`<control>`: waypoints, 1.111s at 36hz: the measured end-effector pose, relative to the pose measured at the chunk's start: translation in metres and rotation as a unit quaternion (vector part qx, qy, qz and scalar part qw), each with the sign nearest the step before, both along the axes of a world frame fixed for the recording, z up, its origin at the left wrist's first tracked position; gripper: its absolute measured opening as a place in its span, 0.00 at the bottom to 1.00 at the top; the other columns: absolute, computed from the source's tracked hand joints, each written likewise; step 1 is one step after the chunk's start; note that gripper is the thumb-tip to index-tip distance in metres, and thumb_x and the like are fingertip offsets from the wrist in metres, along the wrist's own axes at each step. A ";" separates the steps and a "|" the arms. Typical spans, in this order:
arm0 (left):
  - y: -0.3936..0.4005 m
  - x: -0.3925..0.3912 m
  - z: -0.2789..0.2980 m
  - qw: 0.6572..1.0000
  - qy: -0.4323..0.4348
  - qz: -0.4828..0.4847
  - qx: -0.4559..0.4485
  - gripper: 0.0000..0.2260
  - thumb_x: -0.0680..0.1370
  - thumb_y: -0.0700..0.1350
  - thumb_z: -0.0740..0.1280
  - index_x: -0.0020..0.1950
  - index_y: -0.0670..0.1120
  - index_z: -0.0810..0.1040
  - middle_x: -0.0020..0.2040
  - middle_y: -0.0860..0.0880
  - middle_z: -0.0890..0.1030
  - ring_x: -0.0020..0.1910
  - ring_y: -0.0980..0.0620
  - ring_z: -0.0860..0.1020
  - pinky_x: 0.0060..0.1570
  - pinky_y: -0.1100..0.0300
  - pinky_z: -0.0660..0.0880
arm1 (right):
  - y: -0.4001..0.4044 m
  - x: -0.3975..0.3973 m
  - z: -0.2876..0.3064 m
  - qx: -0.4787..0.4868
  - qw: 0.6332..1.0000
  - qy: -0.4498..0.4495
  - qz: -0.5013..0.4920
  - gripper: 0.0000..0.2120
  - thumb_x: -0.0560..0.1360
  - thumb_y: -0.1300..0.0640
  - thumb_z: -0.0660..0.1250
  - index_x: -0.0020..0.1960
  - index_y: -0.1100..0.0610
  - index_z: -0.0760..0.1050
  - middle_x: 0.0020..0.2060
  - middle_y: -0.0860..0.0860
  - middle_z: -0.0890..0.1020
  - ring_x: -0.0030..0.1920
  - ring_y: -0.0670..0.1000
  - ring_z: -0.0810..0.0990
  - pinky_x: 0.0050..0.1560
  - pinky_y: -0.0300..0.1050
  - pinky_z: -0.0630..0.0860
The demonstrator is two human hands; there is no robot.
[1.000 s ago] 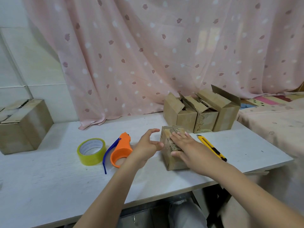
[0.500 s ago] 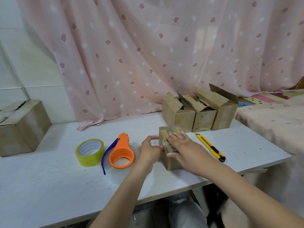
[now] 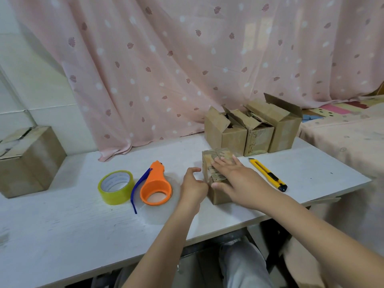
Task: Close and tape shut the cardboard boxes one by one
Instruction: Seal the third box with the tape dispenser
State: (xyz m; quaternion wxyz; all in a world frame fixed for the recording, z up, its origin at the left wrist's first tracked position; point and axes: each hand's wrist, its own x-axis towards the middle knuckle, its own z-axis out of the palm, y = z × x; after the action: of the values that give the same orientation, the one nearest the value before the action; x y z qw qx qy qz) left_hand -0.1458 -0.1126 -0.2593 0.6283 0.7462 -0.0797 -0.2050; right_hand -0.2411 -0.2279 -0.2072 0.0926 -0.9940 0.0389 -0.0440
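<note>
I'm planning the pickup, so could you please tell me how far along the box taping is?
Done: nothing clearly; I cannot tell whether any box is taped. In hand: the right hand presses the small box flaps flat and the left hand touches its side. Left: three open boxes behind; the tape dispenser lies unused.

Bare white surface [image 3: 62,223] lies open at the front left. Further right the yellow tape roll [image 3: 116,187] and the orange dispenser [image 3: 155,187] block the way. Three open boxes [image 3: 252,129] close the back, and the yellow knife [image 3: 268,174] lies at the right.
</note>
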 end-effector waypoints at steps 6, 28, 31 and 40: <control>0.006 -0.005 0.000 0.999 -0.043 0.008 0.025 0.16 0.77 0.37 0.68 0.61 0.50 0.70 0.45 0.41 0.82 0.43 0.45 0.81 0.38 0.60 0.75 | 0.001 -0.001 0.005 0.019 1.000 0.004 -0.009 0.33 0.83 0.41 0.58 0.82 0.53 0.52 0.81 0.48 0.51 0.80 0.47 0.45 0.71 0.35 0.37; 0.004 0.007 0.028 0.999 -0.047 -0.011 0.019 0.13 0.72 0.54 0.69 0.44 0.44 0.83 0.40 0.45 0.86 0.43 0.45 0.85 0.54 0.44 0.81 | -0.029 0.020 0.024 0.369 0.897 0.004 -0.244 0.15 0.80 0.50 0.67 0.48 0.63 0.81 0.43 0.58 0.84 0.45 0.58 0.84 0.48 0.57 0.84; 0.004 0.005 0.033 0.997 -0.068 -0.007 0.039 0.13 0.77 0.50 0.70 0.40 0.41 0.83 0.37 0.44 0.86 0.42 0.43 0.85 0.52 0.45 0.81 | -0.028 0.022 0.021 0.374 0.892 -0.014 -0.253 0.16 0.79 0.53 0.70 0.49 0.68 0.80 0.45 0.62 0.84 0.48 0.62 0.84 0.46 0.59 0.84; 0.003 -0.004 0.036 0.990 -0.105 0.007 0.092 0.18 0.74 0.52 0.73 0.39 0.36 0.83 0.36 0.41 0.84 0.32 0.51 0.77 0.37 0.56 0.75 | -0.030 0.022 0.019 0.435 0.864 -0.016 -0.252 0.11 0.77 0.55 0.73 0.51 0.64 0.81 0.39 0.56 0.84 0.37 0.53 0.83 0.30 0.44 0.80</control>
State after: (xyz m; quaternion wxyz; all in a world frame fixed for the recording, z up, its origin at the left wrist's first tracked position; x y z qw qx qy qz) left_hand -0.1493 -0.1093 -0.2232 0.5467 0.8186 -0.1215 -0.1274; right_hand -0.2189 -0.2578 -0.1882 0.5017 -0.8083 0.3021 -0.0605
